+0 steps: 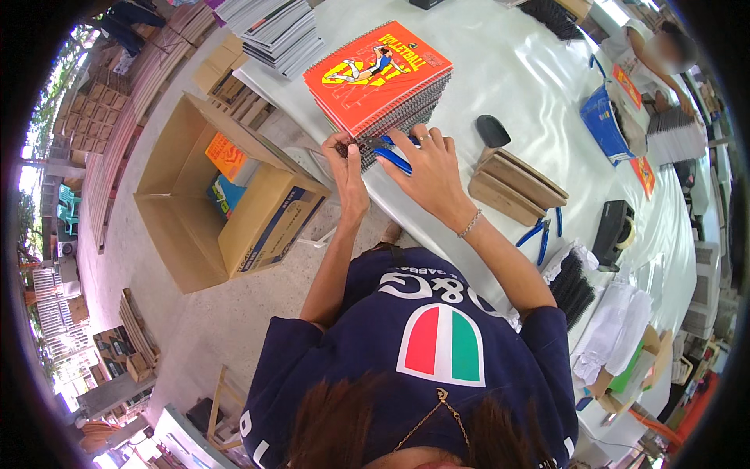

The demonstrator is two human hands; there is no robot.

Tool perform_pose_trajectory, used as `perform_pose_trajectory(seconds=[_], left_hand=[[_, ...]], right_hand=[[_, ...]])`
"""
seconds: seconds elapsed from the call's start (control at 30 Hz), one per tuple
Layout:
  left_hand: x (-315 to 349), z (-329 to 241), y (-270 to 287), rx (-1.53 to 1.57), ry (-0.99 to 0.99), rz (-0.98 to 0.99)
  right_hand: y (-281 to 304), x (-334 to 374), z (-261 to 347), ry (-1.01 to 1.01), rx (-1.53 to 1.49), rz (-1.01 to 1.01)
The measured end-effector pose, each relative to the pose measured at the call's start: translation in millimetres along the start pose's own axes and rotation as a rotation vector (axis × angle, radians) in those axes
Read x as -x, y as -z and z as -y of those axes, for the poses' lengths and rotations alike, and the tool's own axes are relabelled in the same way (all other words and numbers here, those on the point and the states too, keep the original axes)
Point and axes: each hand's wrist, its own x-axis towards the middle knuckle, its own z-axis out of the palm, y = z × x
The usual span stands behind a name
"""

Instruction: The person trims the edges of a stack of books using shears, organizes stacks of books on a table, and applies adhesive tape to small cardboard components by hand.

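Note:
A tall stack of spiral-bound notebooks [379,74] with red-orange covers stands at the table's near left edge. At its near corner my left hand [349,176] is closed, thumb and fingers pinching the corner of a notebook by the end of its wire spiral. My right hand [430,168] grips blue-handled pliers [395,161], with the handles somewhat apart. The jaws point left at that same corner, close to my left fingertips. Whether they touch the wire is too small to tell.
An open cardboard box [187,227] with a few notebooks stands left of the table. On the white table [422,223] lie brown cardboard pieces [516,187], more blue-handled pliers [541,234], a tape dispenser [613,234] and black spirals [574,289]. A person [652,62] works at the far right.

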Motion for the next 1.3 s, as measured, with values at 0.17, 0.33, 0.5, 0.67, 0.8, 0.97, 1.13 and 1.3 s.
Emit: perform_pose_trajectory(seconds=[0.17, 0.33, 0.5, 0.67, 0.8, 0.97, 1.13, 1.3], left_hand=[[1, -2, 0, -0.05, 0.058, 0.029], [0, 9, 3, -0.158, -0.001, 0.04], [1, 8, 1, -0.231, -0.036, -0.011], [0, 14, 0, -0.146, -0.014, -0.065], [-1, 13, -4, 0.04, 0.028, -0.131], [-1, 20, -1, 0.004, -0.052, -0.086], [2, 21, 5, -0.079, -0.025, -0.017], [2, 18, 0, -0.167, -0.073, -0.042]], right_hand=[[0, -2, 0, 0.009, 0.023, 0.023], [-6, -7, -5, 0.037, 0.001, 0.034], [-5, -5, -4, -0.05, -0.089, 0.162], [-9, 4, -6, -0.089, -0.104, 0.051], [-8, 9, -9, -0.027, -0.02, -0.037], [-21, 10, -10, -0.023, -0.033, -0.044], [-25, 7, -9, -0.005, -0.056, -0.05], [-27, 7, -10, -0.038, -0.105, 0.044]])
